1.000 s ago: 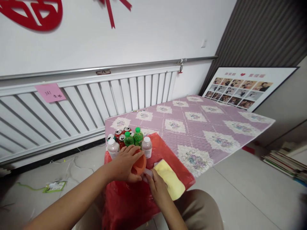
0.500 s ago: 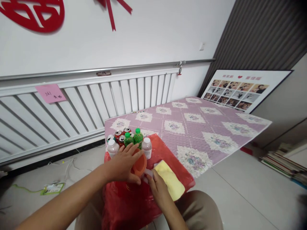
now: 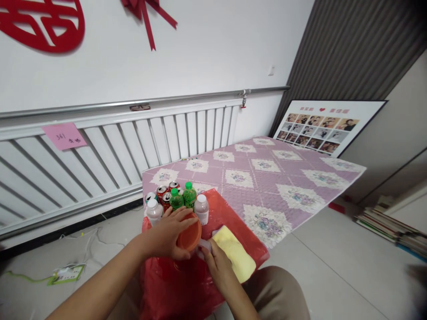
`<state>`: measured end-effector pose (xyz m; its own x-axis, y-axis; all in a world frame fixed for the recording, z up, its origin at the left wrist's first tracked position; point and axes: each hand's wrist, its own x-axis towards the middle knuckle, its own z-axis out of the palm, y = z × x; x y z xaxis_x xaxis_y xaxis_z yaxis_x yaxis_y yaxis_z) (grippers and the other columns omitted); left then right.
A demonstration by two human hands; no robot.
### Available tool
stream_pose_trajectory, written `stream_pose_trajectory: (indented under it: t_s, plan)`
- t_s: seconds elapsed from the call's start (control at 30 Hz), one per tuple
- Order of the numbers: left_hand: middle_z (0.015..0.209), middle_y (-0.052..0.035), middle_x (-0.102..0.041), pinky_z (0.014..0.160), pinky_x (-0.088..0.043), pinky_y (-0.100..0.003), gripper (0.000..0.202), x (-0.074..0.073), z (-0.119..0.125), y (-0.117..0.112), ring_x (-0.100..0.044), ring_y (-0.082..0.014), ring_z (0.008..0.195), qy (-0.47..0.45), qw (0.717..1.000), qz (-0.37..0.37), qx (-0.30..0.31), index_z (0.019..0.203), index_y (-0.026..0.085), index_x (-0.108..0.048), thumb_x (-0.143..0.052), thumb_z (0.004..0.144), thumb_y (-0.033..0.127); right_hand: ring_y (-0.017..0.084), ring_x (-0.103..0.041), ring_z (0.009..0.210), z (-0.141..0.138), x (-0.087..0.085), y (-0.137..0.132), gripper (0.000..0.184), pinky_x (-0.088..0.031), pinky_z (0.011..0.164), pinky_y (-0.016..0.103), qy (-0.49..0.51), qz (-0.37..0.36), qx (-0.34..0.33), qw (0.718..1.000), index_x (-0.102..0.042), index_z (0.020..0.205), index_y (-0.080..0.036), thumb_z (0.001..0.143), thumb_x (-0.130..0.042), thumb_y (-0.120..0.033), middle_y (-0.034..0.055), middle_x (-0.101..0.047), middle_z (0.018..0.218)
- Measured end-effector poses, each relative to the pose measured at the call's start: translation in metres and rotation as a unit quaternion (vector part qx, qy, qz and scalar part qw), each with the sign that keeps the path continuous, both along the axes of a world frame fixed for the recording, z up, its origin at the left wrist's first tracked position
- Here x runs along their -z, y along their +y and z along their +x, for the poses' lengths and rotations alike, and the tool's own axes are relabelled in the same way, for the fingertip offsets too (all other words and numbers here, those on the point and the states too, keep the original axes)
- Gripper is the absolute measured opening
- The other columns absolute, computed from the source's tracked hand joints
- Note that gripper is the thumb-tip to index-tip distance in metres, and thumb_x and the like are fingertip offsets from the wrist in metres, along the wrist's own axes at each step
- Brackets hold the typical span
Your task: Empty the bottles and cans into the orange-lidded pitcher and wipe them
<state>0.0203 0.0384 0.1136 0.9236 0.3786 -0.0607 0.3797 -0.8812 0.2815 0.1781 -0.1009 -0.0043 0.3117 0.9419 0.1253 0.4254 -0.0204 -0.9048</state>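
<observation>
A jug with a round orange lid [image 3: 190, 234] is over the red plastic sheet [image 3: 230, 209] before my knees; its body is mostly hidden. My left hand [image 3: 175, 231] curves around the lid's near left rim, fingers over the top and thumb below. The jug's pale handle [image 3: 204, 245] is wrapped by my right hand [image 3: 216, 261]. Just beyond the lid stand a clear white-capped bottle [image 3: 202, 210], another white-capped bottle [image 3: 154, 211] and two green bottles [image 3: 190, 194]. A folded yellow cloth [image 3: 234, 253] lies right of my right hand.
Several opened drink cans [image 3: 162, 191] crowd behind the bottles. A table with a purple flowered cloth [image 3: 223, 171] reaches to the white radiator [image 3: 173, 133]. A photo board [image 3: 310, 129] leans at the back right. A power strip [image 3: 66, 274] and cables lie on the floor at left.
The view has shifted slightly. The lid has turned to show more of its top, with my left hand still on it and my right hand still around the handle.
</observation>
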Motion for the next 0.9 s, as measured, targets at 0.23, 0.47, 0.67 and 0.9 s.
stream_pose_trajectory:
  t_s: [0.23, 0.47, 0.67, 0.9]
  plan:
    - [0.161, -0.0145, -0.030, 0.117, -0.025, -0.065, 0.094, -0.009, -0.001, 0.011, -0.026, -0.0420, 0.149, 0.014, 0.998, -0.043, 0.045, 0.150, 0.029, -0.036, -0.078, 0.070, 0.053, 0.018, -0.059, 0.080, 0.001, 0.001, -0.001, 0.035, -0.045, 0.073, 0.030, 0.005, 0.011, -0.008, 1.000, -0.055, 0.090, -0.023, 0.099, -0.037, -0.051, 0.0015, -0.065, 0.085]
    - [0.120, -0.0118, -0.060, 0.093, -0.053, -0.041, 0.034, -0.011, 0.011, -0.012, -0.065, -0.0272, 0.102, 0.011, 0.993, 0.048, -0.108, 0.114, 0.020, -0.064, -0.062, 0.080, 0.022, 0.018, -0.059, 0.077, 0.001, -0.004, -0.001, 0.038, -0.044, 0.070, 0.030, 0.002, 0.000, -0.003, 1.000, -0.053, 0.085, -0.023, 0.098, -0.037, -0.055, 0.0011, -0.063, 0.081]
    - [0.124, -0.0099, -0.062, 0.102, -0.050, -0.036, 0.038, -0.004, 0.013, -0.002, -0.060, -0.0234, 0.116, -0.022, 0.999, 0.022, 0.012, 0.108, 0.019, -0.063, -0.048, 0.077, 0.002, 0.018, -0.058, 0.075, 0.000, -0.003, 0.000, 0.037, -0.044, 0.068, 0.030, 0.001, 0.001, -0.001, 1.000, -0.052, 0.082, -0.023, 0.097, -0.037, -0.053, 0.0009, -0.062, 0.079]
    - [0.130, -0.0066, -0.063, 0.110, -0.045, -0.040, 0.040, 0.001, 0.004, 0.010, -0.057, -0.0240, 0.124, -0.048, 0.990, 0.010, 0.134, 0.115, 0.023, -0.061, -0.056, 0.080, 0.006, 0.018, -0.058, 0.075, 0.001, 0.002, 0.000, 0.032, -0.044, 0.069, 0.030, -0.003, 0.012, -0.007, 1.000, -0.053, 0.084, -0.023, 0.098, -0.040, -0.049, 0.0003, -0.062, 0.079]
